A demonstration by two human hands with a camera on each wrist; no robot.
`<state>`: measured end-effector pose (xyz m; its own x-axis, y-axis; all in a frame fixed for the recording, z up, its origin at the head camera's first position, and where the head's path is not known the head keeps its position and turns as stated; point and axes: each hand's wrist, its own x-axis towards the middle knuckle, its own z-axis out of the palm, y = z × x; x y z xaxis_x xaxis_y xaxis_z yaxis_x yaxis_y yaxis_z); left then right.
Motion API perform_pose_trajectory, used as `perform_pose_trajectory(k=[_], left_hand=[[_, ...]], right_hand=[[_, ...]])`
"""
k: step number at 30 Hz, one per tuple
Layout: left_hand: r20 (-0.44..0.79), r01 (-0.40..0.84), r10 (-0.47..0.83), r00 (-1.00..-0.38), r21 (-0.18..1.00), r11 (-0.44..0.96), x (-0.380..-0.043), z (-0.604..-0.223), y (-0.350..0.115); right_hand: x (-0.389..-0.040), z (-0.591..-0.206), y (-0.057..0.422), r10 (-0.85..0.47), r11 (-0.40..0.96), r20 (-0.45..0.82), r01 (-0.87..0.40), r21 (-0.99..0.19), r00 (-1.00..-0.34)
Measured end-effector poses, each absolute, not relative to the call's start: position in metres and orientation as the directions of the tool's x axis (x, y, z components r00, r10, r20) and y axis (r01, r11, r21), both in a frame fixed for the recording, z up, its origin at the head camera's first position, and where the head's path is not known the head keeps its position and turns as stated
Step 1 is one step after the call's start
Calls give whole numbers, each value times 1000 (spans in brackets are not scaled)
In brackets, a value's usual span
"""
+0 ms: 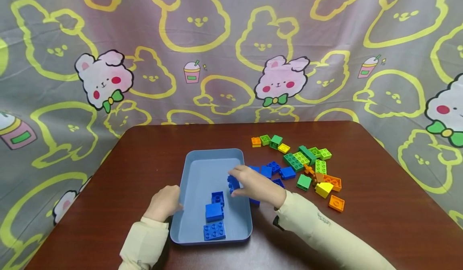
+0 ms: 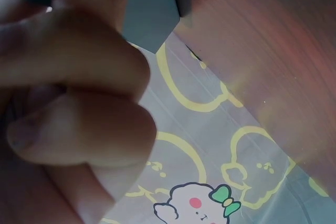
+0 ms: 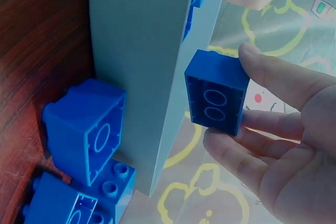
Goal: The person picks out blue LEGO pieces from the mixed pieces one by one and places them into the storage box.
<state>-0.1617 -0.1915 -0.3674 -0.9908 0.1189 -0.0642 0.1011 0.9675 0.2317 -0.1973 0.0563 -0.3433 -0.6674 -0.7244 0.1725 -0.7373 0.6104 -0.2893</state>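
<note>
My right hand [image 1: 255,185] pinches a blue toy brick [image 3: 216,93] between thumb and fingers, above the right side of a blue-grey tray [image 1: 246,217]. In the right wrist view the brick's hollow underside faces the camera. Inside the tray lie a small blue brick [image 1: 217,198], a blue brick on its side [image 1: 214,212] and a studded blue brick [image 1: 214,231], in a rough column. My left hand [image 1: 163,202] grips the tray's left wall, fingers [image 2: 89,129] curled; part of that hold is hidden.
Right of the tray, close to its wall, several blue bricks [image 1: 287,172] lie loose. Farther right are green bricks [image 1: 293,162], orange bricks [image 1: 337,203] and a yellow brick [image 1: 323,188]. A patterned curtain [image 1: 217,61] hangs behind the brown table [image 1: 144,153].
</note>
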Motion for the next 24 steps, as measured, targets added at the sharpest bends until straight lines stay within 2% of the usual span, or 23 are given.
perform_pose_trajectory(k=[15, 24], left_hand=[[-81, 81, 103, -991, 236, 968, -162, -368, -192], [-86, 69, 93, -992, 248, 966, -162, -367, -191]], right_hand=[[-206, -346, 44, -748, 601, 110, -739, -304, -654], [-215, -349, 36, -775, 584, 107, -770, -259, -623]])
